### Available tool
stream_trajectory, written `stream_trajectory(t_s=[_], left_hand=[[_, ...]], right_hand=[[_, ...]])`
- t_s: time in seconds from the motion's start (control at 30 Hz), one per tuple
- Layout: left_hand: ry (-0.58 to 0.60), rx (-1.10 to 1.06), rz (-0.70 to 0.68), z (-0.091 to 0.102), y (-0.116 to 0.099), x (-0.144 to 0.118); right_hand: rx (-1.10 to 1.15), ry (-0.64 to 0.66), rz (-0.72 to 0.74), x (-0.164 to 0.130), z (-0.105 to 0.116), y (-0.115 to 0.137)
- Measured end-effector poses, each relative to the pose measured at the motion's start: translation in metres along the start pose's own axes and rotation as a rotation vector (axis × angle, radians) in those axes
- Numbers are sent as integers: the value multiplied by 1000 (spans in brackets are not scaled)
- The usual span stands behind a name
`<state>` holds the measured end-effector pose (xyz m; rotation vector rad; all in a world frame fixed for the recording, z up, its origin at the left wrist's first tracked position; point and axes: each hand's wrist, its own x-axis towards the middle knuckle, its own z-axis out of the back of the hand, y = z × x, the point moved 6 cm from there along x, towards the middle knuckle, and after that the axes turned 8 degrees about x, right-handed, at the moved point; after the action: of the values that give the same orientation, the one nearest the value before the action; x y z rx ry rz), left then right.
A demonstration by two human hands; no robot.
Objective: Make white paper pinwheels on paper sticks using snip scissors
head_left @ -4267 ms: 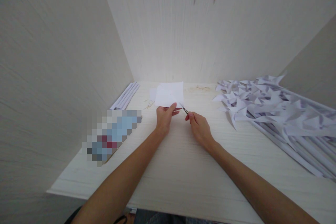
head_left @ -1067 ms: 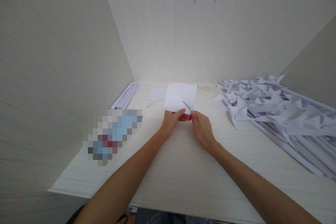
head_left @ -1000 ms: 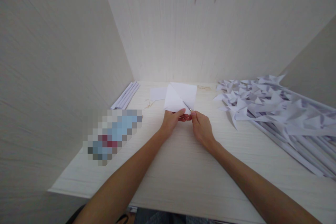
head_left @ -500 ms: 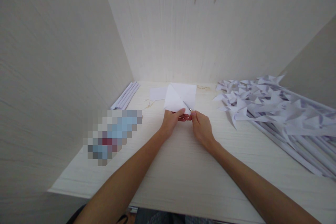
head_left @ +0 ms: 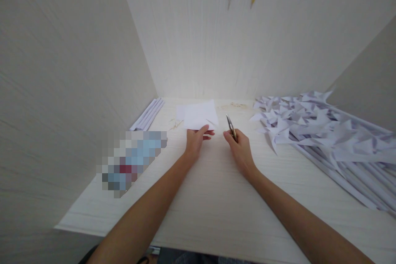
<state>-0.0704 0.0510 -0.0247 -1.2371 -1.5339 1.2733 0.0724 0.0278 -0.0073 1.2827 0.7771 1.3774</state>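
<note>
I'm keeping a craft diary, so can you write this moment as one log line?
left hand: holds white paper square | right hand: holds small scissors, clear of paper | right side: pile of paper pinwheels on desk

The scissors (head_left: 230, 127) in the right hand (head_left: 239, 150) are now clear of the paper square (head_left: 200, 115) with blades closed and pointing up and away, where half a second ago their tips were inside the sheet near its lower corner. The right hand sits a little further right, apart from the left hand (head_left: 194, 143), which it nearly touched before. The left hand now pinches the sheet's near edge further left, and the sheet looks flatter and turned, its raised triangular flap no longer standing out.
</note>
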Motion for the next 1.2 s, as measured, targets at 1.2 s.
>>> stream_trajectory(t_s=[1.2], left_hand=[[-62, -18, -5, -9, 0, -15]], right_hand=[[239, 211, -21, 2, -16, -10]])
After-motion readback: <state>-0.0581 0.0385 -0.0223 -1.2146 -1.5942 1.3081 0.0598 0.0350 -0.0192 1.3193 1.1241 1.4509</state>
